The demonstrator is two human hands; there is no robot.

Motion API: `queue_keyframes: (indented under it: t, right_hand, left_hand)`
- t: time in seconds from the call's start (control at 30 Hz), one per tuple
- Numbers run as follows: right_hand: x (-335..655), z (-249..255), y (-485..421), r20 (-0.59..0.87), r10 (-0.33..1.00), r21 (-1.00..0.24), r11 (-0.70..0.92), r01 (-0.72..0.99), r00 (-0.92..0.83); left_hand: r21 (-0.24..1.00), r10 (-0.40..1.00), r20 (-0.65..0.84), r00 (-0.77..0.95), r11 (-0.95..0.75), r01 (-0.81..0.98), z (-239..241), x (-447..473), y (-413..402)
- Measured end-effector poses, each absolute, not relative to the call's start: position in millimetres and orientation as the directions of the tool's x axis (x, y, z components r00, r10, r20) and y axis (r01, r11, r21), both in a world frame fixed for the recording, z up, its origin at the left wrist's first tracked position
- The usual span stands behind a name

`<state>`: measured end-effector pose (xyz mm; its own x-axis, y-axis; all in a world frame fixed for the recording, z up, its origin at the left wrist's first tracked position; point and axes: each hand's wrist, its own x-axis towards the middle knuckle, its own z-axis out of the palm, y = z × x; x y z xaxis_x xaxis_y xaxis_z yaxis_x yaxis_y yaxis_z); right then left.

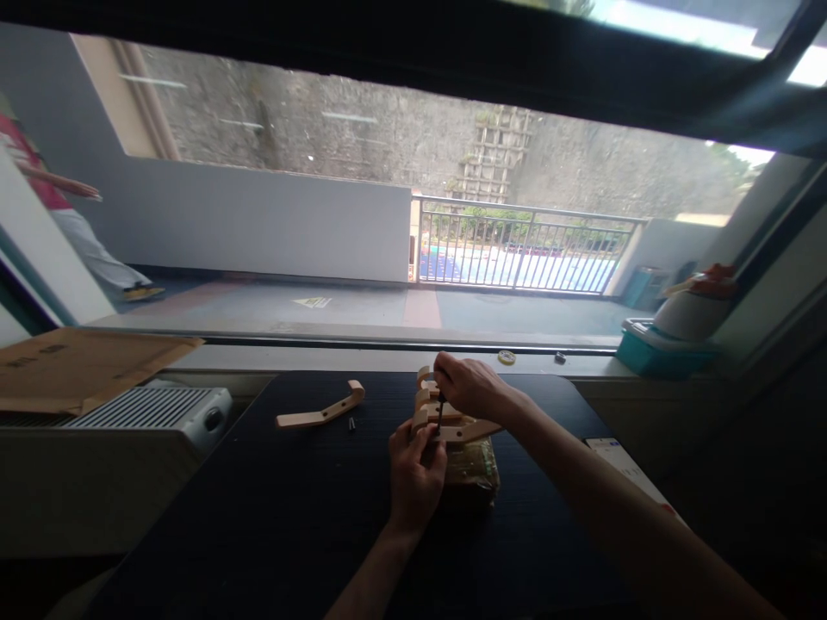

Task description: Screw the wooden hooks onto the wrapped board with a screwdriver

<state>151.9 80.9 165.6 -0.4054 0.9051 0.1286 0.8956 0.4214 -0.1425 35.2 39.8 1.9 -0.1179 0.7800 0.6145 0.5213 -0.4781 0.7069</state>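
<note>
My right hand is closed around the top of a screwdriver, whose dark shaft points straight down; its handle is hidden in my fingers. The tip meets the nearest of several curved wooden hooks set in a row. My left hand grips that nearest hook near its curled end, fingers close to the shaft's tip. Beneath the hooks sits a brownish block with a shiny wrapping. A separate wooden hook with holes lies to the left, and a few small screws lie beside it.
The dark table stands against a window sill holding a tape roll and a teal box. Cardboard rests on a white heater at left. A phone lies right. Outside, a person walks.
</note>
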Motion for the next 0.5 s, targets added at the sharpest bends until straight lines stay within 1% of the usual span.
queue_keyframes:
  t: [0.07,0.17,0.27,0.33,0.4,0.5]
  right_hand:
    - [153,168,79,0.133,0.906,-0.129,0.418,0.899,-0.402]
    - [157,178,78,0.098,0.875,-0.13,0.483,0.866,-0.473]
    - [159,189,79,0.03,0.82,-0.161,0.568,0.807,-0.572]
    - [159,193,80,-0.001,0.795,-0.186,0.596,0.781,-0.607]
    - [159,192,82,-0.009,0.796,-0.204,0.591,0.781,-0.605]
    - [161,187,81,0.007,0.836,-0.215,0.538,0.815,-0.549]
  left_hand:
    - [0.706,0.779,0.615,-0.12,-0.478,0.522,2,35,40]
    - [0.706,0.777,0.617,-0.126,-0.476,0.524,2,35,40]
    - [0.71,0.78,0.613,-0.126,-0.473,0.523,3,35,39]
    - [0.713,0.785,0.607,-0.123,-0.469,0.521,3,35,38]
    - [0.717,0.791,0.6,-0.121,-0.465,0.519,3,35,38]
    - [0.724,0.796,0.593,-0.123,-0.46,0.514,3,35,39]
